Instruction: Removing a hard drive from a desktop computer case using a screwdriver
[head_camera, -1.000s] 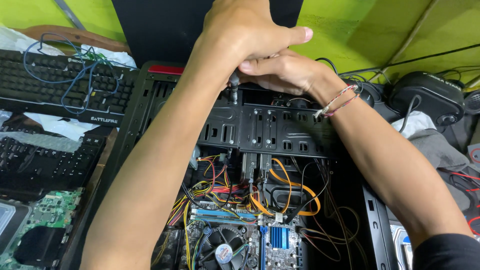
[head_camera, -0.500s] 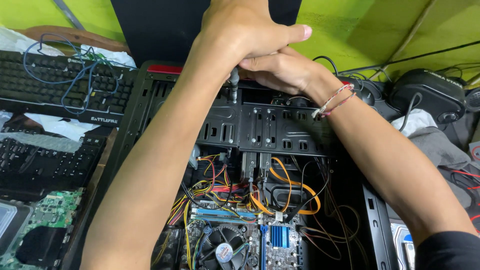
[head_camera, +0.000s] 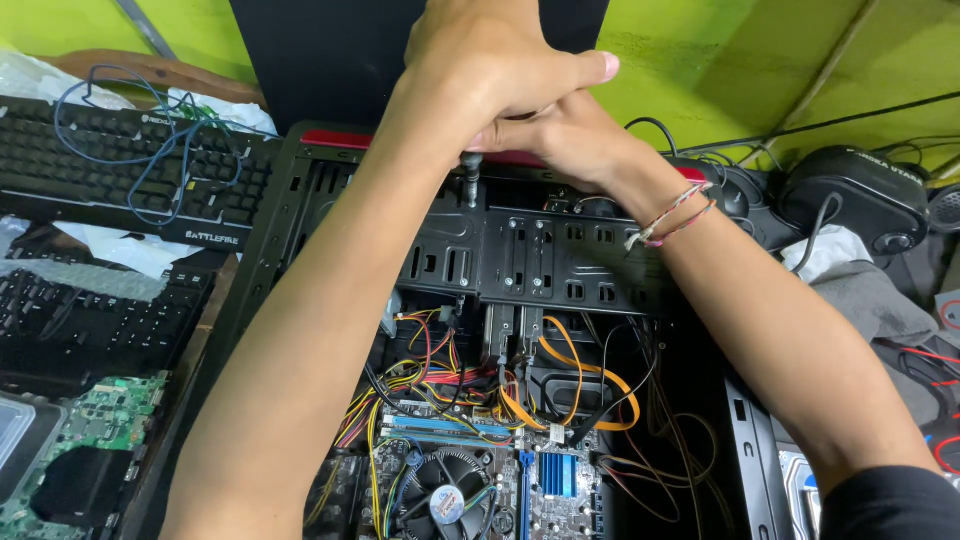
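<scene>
We have both hands stacked over the top of a screwdriver (head_camera: 470, 172), whose metal shaft stands nearly upright against the black drive cage (head_camera: 540, 255) of the open computer case (head_camera: 290, 200). Our left hand (head_camera: 490, 70) is closed over the handle from above, and our right hand (head_camera: 555, 135) is curled under it, fingers wrapped close around the same grip; the handle itself is hidden by them. We judge the tool light and rigid, with a thin shaft that would slip sideways off a small screw head unless pressed straight down, so the covered handle is the right place to hold. The cage looks like thin stamped sheet metal, stiff but sharp-edged. Below it lie loose coloured cables (head_camera: 450, 370) and the motherboard (head_camera: 480, 480), both fragile. A black keyboard (head_camera: 120, 170) rests left of the case.
</scene>
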